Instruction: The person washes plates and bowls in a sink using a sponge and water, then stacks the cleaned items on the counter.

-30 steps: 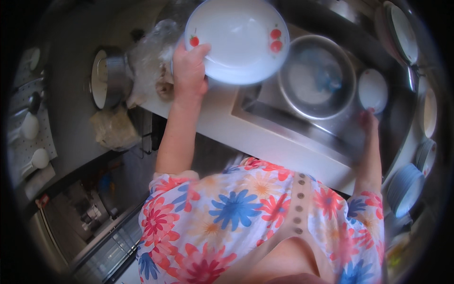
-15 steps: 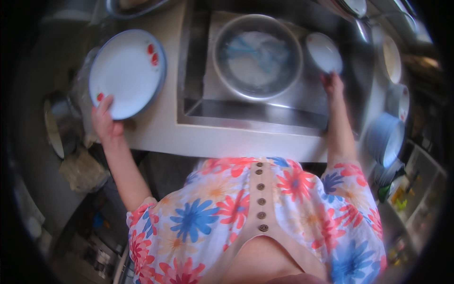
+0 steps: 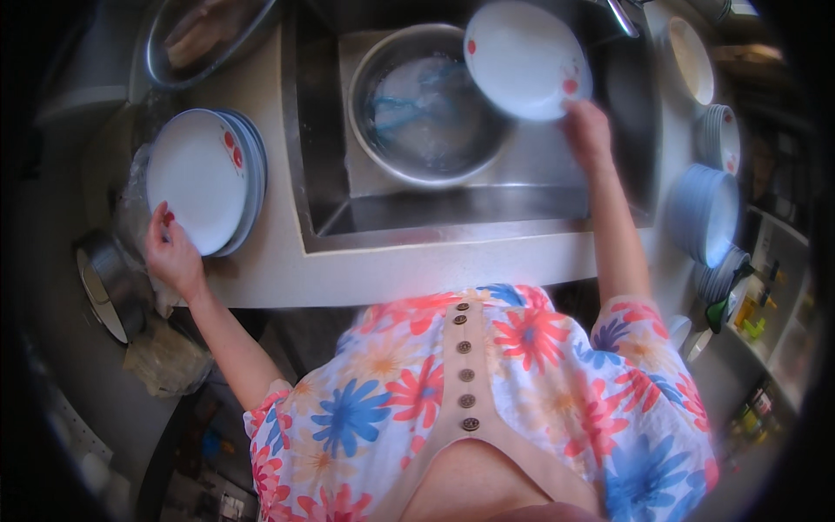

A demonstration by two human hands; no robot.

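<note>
My left hand (image 3: 177, 254) pinches the near rim of a white plate (image 3: 196, 178) with red floral marks. This plate lies on top of a stack of plates (image 3: 258, 187) on the counter left of the sink. My right hand (image 3: 587, 137) grips the lower right edge of another white plate (image 3: 526, 61) with red marks. That plate is tilted above the sink and covers the right part of a metal basin (image 3: 364, 139). Inside the basin are water and a blue-and-white cloth (image 3: 417, 109).
A steel sink (image 3: 348, 228) surrounds the basin. Stacked blue-white bowls (image 3: 691, 209) and smaller stacked dishes (image 3: 709, 139) line the right counter. An oval metal dish (image 3: 156, 65) stands at the far left, a pot (image 3: 117, 270) below it.
The plate in my left hand has come down onto the stack. My right hand has raised its plate over the basin's right side, turning it toward me. The view has shifted slightly.
</note>
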